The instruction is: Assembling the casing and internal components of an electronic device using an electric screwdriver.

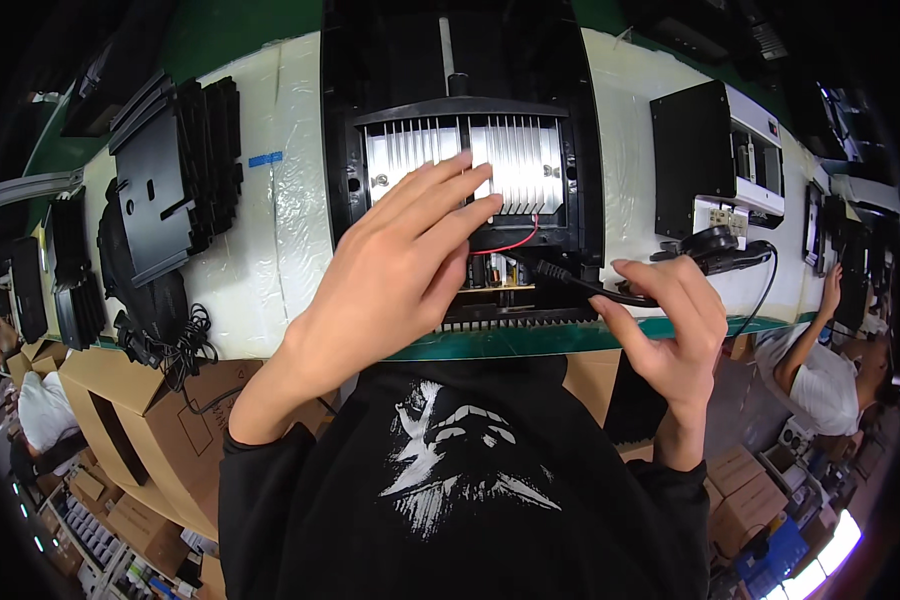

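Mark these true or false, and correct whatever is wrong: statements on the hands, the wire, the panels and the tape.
1. The right hand holds a black cable. True.
2. The left hand is gripping a screwdriver. False: it holds no tool and is spread over the silver finned heat sink.
3. The thin wire below the heat sink is yellow. False: it is red.
4. The stack of black panels is right of the heat sink. False: it is to the left.
5. Blue tape is stuck on the white table covering. True.
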{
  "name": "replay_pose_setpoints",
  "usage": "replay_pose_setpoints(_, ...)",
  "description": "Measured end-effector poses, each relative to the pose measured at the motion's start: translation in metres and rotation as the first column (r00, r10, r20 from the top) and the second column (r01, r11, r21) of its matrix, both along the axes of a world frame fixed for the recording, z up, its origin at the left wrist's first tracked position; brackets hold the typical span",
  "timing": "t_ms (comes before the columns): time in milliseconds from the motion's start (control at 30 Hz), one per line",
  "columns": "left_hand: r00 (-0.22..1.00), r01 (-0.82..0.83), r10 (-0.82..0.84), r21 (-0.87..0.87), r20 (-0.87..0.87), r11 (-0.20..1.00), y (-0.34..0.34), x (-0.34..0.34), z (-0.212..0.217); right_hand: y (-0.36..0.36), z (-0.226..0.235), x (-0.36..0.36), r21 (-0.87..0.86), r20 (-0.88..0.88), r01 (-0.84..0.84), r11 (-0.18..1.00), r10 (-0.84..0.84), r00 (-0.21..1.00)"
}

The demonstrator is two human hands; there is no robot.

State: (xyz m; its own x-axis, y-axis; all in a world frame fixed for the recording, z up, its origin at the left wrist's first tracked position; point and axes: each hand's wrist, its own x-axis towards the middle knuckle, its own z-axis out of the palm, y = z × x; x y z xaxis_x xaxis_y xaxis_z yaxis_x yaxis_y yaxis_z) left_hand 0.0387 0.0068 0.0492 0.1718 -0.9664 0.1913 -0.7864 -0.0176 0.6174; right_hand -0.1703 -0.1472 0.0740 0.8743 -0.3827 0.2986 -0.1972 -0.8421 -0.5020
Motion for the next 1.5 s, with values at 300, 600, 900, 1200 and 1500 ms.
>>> replay_pose_setpoints(300, 0.962, -0.262, 0.266, -0.062, 0.062, 0.963, 0.06, -0.013, 0.009, -0.01, -0.017, 0.018, 0.053, 0.157, -0.047, 0.998, 0.038, 0.987)
replay_pose_setpoints(600, 0.933, -0.351, 0.354, -0.059, 0.06, 0.935, 0.064, -0.027, -0.015, -0.018, -0.02, 0.022, 0.037, 0.076, -0.122, 0.992, 0.119, 0.99)
replay_pose_setpoints(900, 0.978, -0.188, 0.198, -0.133, 0.061, 0.973, 0.024, -0.019, 0.009, 0.007, 0.001, -0.001, -0.177, 0.109, -0.072, 0.982, 0.092, 0.99)
replay_pose_setpoints(1200, 0.995, -0.068, 0.065, -0.037, -0.08, 0.997, 0.008, -0.012, 0.005, 0.013, 0.002, -0.018, -0.167, 0.169, 0.086, 0.982, -0.058, 0.984)
replay_pose_setpoints(1500, 0.987, 0.162, -0.162, 0.115, -0.009, 0.98, -0.013, 0.005, 0.024, 0.03, -0.057, -0.014, 0.627, 0.308, 0.535, 0.566, -0.811, 0.497)
